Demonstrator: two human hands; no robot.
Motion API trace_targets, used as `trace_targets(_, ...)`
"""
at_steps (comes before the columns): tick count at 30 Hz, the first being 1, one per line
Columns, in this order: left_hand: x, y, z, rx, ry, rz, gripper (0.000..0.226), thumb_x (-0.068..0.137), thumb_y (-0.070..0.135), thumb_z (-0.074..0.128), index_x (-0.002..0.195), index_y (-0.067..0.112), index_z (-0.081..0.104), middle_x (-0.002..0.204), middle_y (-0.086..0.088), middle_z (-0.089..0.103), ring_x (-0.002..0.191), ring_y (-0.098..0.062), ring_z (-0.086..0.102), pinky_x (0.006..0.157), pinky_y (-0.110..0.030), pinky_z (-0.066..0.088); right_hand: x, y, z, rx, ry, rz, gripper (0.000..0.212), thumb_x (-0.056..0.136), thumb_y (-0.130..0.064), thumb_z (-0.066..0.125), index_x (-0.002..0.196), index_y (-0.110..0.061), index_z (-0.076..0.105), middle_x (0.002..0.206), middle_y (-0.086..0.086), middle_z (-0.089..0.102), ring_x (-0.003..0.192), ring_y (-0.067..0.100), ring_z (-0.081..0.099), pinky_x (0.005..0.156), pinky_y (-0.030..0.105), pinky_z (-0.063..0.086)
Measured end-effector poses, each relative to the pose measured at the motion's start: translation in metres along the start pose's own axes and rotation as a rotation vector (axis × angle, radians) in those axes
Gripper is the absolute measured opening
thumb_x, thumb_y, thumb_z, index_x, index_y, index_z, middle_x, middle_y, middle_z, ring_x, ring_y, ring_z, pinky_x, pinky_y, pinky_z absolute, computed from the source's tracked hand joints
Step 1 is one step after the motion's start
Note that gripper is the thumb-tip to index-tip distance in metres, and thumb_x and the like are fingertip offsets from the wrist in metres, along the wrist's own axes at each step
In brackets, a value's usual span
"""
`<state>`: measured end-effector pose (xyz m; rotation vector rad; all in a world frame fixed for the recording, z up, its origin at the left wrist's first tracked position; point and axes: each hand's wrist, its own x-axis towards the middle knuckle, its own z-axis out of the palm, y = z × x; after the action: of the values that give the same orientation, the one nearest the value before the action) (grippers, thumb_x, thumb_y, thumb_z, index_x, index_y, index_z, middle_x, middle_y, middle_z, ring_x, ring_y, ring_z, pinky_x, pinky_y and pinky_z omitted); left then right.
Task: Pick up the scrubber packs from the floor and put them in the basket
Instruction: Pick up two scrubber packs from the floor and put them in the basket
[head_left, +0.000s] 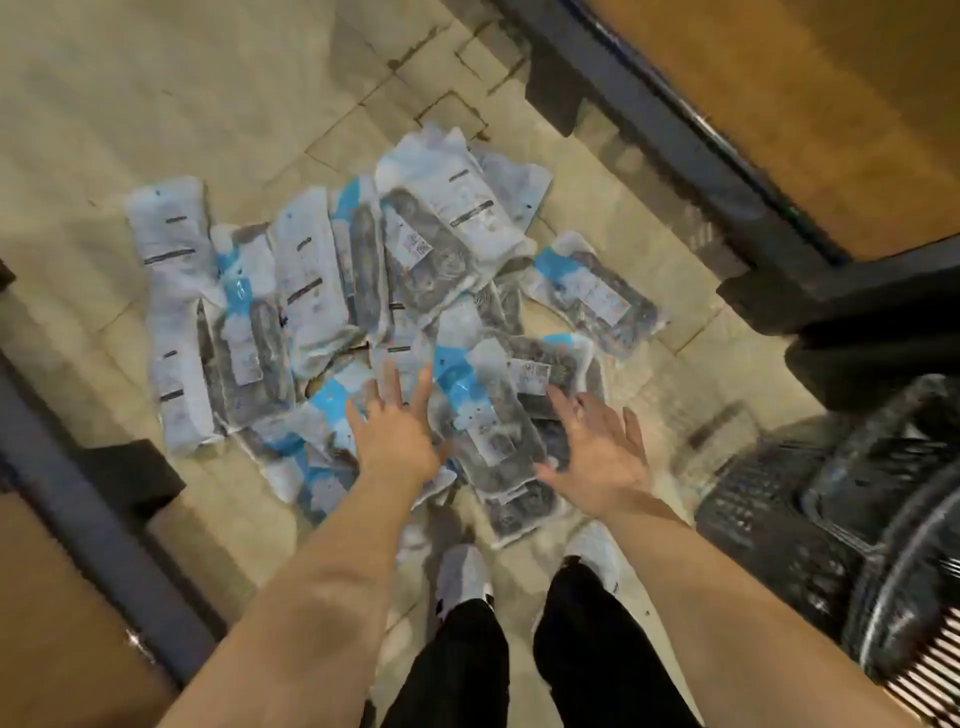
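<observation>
Several scrubber packs (311, 291), clear bags with white and blue labels over dark scrubbers, lie in a loose heap on the tiled floor. My left hand (397, 423) hovers over the near side of the heap, fingers spread, holding nothing. My right hand (597, 457) is spread open beside it, just right of one pack (488, 415) that lies between both hands. The black plastic basket (779, 519) stands on the floor at the right, close to my right forearm; its inside is blurred.
Dark blue shelf frames run along the upper right (675, 135) and lower left (93, 530), with brown boards behind them. My feet in white shoes (462, 577) stand just before the heap. Bare tiled floor (156, 78) stretches at the upper left.
</observation>
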<state>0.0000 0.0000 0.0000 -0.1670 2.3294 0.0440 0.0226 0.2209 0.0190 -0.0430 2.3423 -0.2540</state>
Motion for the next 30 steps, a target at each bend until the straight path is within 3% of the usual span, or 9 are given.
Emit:
trace_targets(3, 0.032, 0.004, 0.040, -0.377, -0.055, -0.158, 0.106, 0.081, 0.052, 0.070, 0.156, 0.018, 0.001, 0.158, -0.018, 0.016, 0.143, -0.036, 0.028, 0.111, -0.046, 0.034, 0.039, 0.005, 0.037, 0.228, -0.062, 0.119, 0.105, 0.079, -0.056, 0.070, 0.156, -0.027, 0.006, 0.157, 0.004, 0.029, 0.141, 0.026, 0.035, 0.113, 0.043, 0.033)
trace_targets(6, 0.064, 0.006, 0.076, -0.871, -0.069, -0.280, 0.086, 0.079, 0.028, 0.079, 0.142, 0.003, 0.027, 0.129, -0.014, 0.054, 0.117, -0.029, 0.055, 0.088, -0.033, 0.045, 0.079, 0.005, 0.072, 0.462, -0.087, 0.180, 0.107, 0.070, -0.051, 0.080, 0.152, -0.024, 0.018, 0.154, 0.005, 0.034, 0.137, 0.028, 0.040, 0.107, 0.049, 0.039)
trace_targets(9, 0.091, 0.007, 0.105, -1.099, -0.071, -0.369, 0.065, 0.075, 0.014, 0.082, 0.128, -0.001, 0.047, 0.121, -0.010, 0.064, 0.101, -0.023, 0.063, 0.082, -0.026, 0.050, 0.112, 0.007, 0.100, 0.518, -0.175, 0.166, 0.095, 0.065, -0.047, 0.085, 0.140, -0.018, 0.035, 0.142, 0.006, 0.047, 0.127, 0.026, 0.049, 0.099, 0.046, 0.045)
trace_targets(13, 0.100, 0.020, 0.124, -1.308, -0.222, -0.408, 0.036, 0.077, -0.005, 0.071, 0.111, -0.008, 0.060, 0.099, -0.021, 0.071, 0.057, -0.015, 0.068, 0.045, -0.020, 0.052, 0.133, 0.005, 0.122, 0.546, -0.214, 0.182, 0.081, 0.060, -0.042, 0.089, 0.119, -0.022, 0.038, 0.125, 0.005, 0.061, 0.113, 0.028, 0.059, 0.090, 0.039, 0.049)
trace_targets(19, 0.094, 0.035, 0.137, -1.543, -0.334, -0.442, 0.076, 0.054, 0.010, 0.087, 0.123, 0.002, 0.056, 0.102, -0.019, 0.074, 0.088, -0.035, 0.074, 0.074, -0.050, 0.060, 0.132, 0.014, 0.137, 0.801, -0.219, 0.179, 0.080, 0.064, -0.032, 0.090, 0.130, -0.020, 0.046, 0.131, -0.004, 0.058, 0.121, 0.017, 0.055, 0.096, 0.033, 0.045)
trace_targets(23, 0.079, 0.039, 0.124, -1.569, -0.321, -0.318, 0.067, 0.061, 0.012, 0.089, 0.121, 0.004, 0.060, 0.106, -0.017, 0.074, 0.093, -0.033, 0.073, 0.084, -0.051, 0.058, 0.108, 0.020, 0.125, 1.014, -0.199, 0.194, 0.057, 0.068, -0.019, 0.089, 0.116, -0.024, 0.060, 0.107, -0.012, 0.069, 0.105, 0.009, 0.066, 0.086, 0.021, 0.052)
trace_targets(26, 0.077, 0.037, 0.101, -1.677, -0.301, -0.396, 0.069, 0.066, 0.048, 0.084, 0.118, 0.010, 0.060, 0.102, -0.010, 0.075, 0.093, -0.026, 0.072, 0.088, -0.045, 0.055, 0.089, 0.022, 0.105, 1.152, -0.193, 0.218, 0.047, 0.076, -0.016, 0.083, 0.110, -0.031, 0.055, 0.094, -0.022, 0.064, 0.088, -0.006, 0.062, 0.065, 0.005, 0.046)
trace_targets(28, 0.082, 0.038, 0.084, -1.747, -0.224, -0.552, 0.057, 0.081, 0.058, 0.066, 0.109, 0.010, 0.058, 0.091, -0.004, 0.067, 0.081, -0.019, 0.063, 0.075, -0.037, 0.050, 0.084, 0.030, 0.093, 1.196, -0.152, 0.263, 0.047, 0.077, -0.019, 0.083, 0.108, -0.035, 0.052, 0.099, -0.020, 0.065, 0.088, -0.003, 0.061, 0.076, 0.014, 0.049)
trace_targets(30, 0.093, 0.038, 0.077, -1.660, -0.174, -0.697, 0.045, 0.085, 0.047, 0.068, 0.109, 0.011, 0.055, 0.084, -0.002, 0.057, 0.071, -0.019, 0.052, 0.063, -0.031, 0.043, 0.083, 0.042, 0.085, 1.229, -0.088, 0.314, 0.050, 0.072, -0.023, 0.086, 0.113, -0.031, 0.058, 0.110, -0.009, 0.070, 0.099, 0.011, 0.066, 0.094, 0.035, 0.052)
